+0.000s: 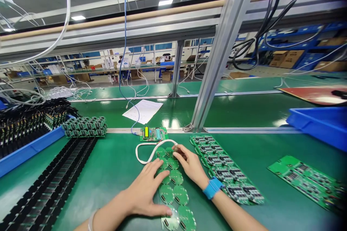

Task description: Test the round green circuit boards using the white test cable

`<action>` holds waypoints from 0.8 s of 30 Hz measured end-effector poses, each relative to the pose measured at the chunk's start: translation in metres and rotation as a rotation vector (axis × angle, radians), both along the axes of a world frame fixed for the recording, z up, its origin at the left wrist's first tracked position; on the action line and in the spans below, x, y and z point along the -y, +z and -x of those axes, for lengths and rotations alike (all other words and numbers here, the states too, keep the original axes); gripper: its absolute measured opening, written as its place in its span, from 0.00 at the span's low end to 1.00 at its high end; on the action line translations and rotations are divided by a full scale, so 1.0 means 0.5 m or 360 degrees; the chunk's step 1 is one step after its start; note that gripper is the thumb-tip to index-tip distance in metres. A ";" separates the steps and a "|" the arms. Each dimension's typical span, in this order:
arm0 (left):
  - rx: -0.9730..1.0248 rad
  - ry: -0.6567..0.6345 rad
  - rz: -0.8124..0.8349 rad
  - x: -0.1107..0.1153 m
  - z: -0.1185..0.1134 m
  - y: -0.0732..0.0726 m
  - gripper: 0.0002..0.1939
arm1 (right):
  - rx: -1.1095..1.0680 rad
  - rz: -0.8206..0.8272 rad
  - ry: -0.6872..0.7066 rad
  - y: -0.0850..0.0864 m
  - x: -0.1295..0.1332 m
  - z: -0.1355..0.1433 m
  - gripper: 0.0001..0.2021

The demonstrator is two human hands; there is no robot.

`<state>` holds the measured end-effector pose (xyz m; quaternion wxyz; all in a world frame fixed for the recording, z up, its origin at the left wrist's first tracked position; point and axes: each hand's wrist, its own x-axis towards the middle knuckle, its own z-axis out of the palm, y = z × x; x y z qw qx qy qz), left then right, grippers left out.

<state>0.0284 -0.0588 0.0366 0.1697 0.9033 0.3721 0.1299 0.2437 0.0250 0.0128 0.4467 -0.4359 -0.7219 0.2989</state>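
Note:
A panel of round green circuit boards point(180, 195) lies on the green bench in front of me, in two columns. My left hand point(143, 189) rests on its left side with the fingers spread, holding nothing. At the panel's far end, my right hand point(188, 160) pinches a small connector point(176, 148) at the end of a white cable point(141, 158); the fingertips partly hide it. Behind the cable sits a small green board with a lit yellow display point(146, 132). To the right of my right hand lies another panel of round boards with dark components point(223, 160).
Black slotted rack point(51, 180) and stacked round boards point(85, 126) are at left, beside a blue bin point(32, 149). A metal post point(214, 65) rises behind the bench. At right are a green board panel point(306, 178) and blue tray point(320, 122). Papers point(143, 110) lie farther back.

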 end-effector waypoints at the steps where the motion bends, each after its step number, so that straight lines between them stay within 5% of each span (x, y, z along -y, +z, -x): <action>1: -0.0054 -0.0016 0.0010 -0.006 0.008 0.000 0.50 | 0.0004 -0.0006 -0.0006 0.001 0.001 0.000 0.10; 24: -0.0160 0.0035 0.0063 -0.007 0.016 0.014 0.51 | 0.0043 0.0002 -0.0004 0.002 0.004 0.004 0.12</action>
